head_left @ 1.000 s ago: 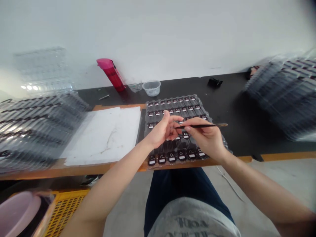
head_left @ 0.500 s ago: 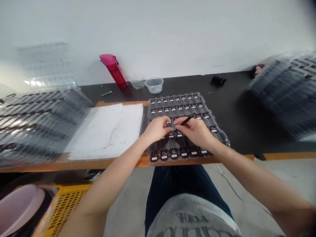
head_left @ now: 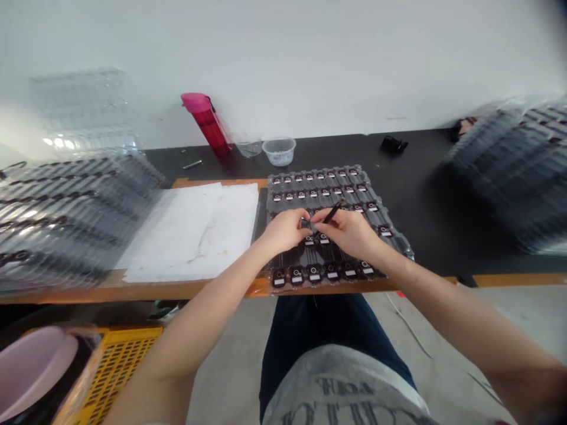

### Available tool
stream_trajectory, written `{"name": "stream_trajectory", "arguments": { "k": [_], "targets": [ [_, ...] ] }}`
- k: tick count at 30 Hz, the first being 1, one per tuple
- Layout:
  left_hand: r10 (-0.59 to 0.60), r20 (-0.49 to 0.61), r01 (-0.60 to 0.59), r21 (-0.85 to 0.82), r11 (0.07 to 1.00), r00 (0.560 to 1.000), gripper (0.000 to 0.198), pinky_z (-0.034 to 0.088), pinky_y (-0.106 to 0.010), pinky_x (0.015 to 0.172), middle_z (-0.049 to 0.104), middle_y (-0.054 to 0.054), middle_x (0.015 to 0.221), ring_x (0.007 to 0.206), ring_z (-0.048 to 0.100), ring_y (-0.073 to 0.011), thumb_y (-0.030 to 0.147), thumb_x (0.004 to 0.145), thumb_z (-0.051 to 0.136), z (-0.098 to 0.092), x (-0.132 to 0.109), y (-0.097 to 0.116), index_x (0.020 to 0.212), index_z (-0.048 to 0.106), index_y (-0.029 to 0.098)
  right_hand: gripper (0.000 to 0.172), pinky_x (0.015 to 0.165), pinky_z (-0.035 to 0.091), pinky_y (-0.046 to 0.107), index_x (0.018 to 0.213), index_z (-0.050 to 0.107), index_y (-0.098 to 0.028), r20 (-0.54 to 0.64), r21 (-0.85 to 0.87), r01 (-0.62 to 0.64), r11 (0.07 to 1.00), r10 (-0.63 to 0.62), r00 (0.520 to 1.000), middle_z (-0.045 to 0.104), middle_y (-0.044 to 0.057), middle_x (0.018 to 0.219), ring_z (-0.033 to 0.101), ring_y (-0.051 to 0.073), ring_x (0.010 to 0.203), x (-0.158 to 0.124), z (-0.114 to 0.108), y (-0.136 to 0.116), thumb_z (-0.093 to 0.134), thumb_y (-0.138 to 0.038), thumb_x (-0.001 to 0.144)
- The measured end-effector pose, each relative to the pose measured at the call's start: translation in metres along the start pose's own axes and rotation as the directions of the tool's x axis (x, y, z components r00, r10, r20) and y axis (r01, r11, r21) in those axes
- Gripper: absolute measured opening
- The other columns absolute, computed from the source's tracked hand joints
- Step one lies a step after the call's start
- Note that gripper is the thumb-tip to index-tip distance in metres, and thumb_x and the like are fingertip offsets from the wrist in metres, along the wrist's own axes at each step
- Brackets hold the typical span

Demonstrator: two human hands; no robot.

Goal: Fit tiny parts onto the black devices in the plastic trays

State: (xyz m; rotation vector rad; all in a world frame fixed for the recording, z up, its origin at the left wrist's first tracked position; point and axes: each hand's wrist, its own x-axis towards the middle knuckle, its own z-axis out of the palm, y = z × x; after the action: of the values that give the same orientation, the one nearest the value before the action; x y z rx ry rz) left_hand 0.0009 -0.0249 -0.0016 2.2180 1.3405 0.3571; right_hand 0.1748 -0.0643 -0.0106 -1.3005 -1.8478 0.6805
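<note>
A clear plastic tray [head_left: 305,257] with rows of small black parts marked with a ring and a white label lies in front of me. My left hand [head_left: 287,229] is over its middle, thumb and fingers closed in a pinch; what they hold, if anything, is too small to make out. Just to the right, my right hand [head_left: 348,232] grips a slim black pen-like tool [head_left: 333,212], which slants up and away from the fingers. Its lower end is hidden. The fingertips of both hands nearly meet above the tray.
White sheets [head_left: 177,236] lie left of the tray, beside stacked filled trays [head_left: 66,218]. Another stack [head_left: 514,171] stands right. Behind are a pink bottle [head_left: 208,127], a clear tub [head_left: 279,153] and a black clip-like object [head_left: 393,144]. A yellow crate [head_left: 121,366] sits below the table.
The black tool in my right hand has tilted a little more upright. Both hands stay close together over the same part of the tray. The view has shifted slightly.
</note>
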Motion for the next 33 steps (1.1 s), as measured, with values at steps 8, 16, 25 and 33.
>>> {"name": "stream_trajectory", "arguments": {
  "k": [8,16,25,33],
  "targets": [
    [-0.014,0.013,0.013,0.011,1.0,1.0,0.019,0.03,-0.025,0.054,0.056,0.003,0.065,0.059,0.05,-0.0135,0.028,0.074,0.061,0.0,0.0,0.0,0.091,0.061,0.02,0.017,0.054,0.037,0.022,0.091,0.069,-0.02,0.019,-0.031,-0.022,0.999,0.023,1.0,0.064,-0.002,0.066,0.049,0.01,0.053,-0.001,0.002,0.0,0.057,-0.028,0.081],
    [-0.005,0.015,0.004,0.051,0.999,1.0,0.02,0.03,-0.025,0.053,0.058,0.002,0.068,0.061,0.052,-0.0146,0.03,0.074,0.061,0.0,0.0,0.002,0.092,0.061,0.02,0.018,0.055,0.038,0.023,0.091,0.068,-0.02,0.019,-0.037,-0.03,0.999,0.031,0.999,0.066,-0.001,0.07,0.051,0.011,0.055,0.0,0.003,0.004,0.057,-0.03,0.081],
    [0.041,-0.016,-0.038,0.134,0.99,0.999,0.029,0.032,-0.026,0.057,0.059,-0.001,0.079,0.073,0.056,-0.0182,0.028,0.069,0.066,0.004,0.0,-0.001,0.096,0.06,0.021,0.017,0.062,0.045,0.025,0.092,0.069,-0.02,0.018,0.001,-0.039,0.999,0.039,0.999,0.07,0.001,0.082,0.061,0.014,0.067,-0.002,0.0,0.001,0.058,-0.028,0.081],
    [0.007,-0.05,-0.01,-0.071,0.997,0.999,0.033,0.033,-0.026,0.056,0.055,0.002,0.067,0.06,0.05,-0.014,0.034,0.073,0.065,0.004,0.0,-0.006,0.103,0.061,0.021,0.015,0.066,0.051,0.027,0.091,0.068,-0.019,-0.182,0.112,0.001,0.994,0.019,0.983,0.07,0.003,0.086,0.064,0.016,0.072,-0.007,-0.023,-0.016,0.062,-0.028,0.08]
  ]
}}
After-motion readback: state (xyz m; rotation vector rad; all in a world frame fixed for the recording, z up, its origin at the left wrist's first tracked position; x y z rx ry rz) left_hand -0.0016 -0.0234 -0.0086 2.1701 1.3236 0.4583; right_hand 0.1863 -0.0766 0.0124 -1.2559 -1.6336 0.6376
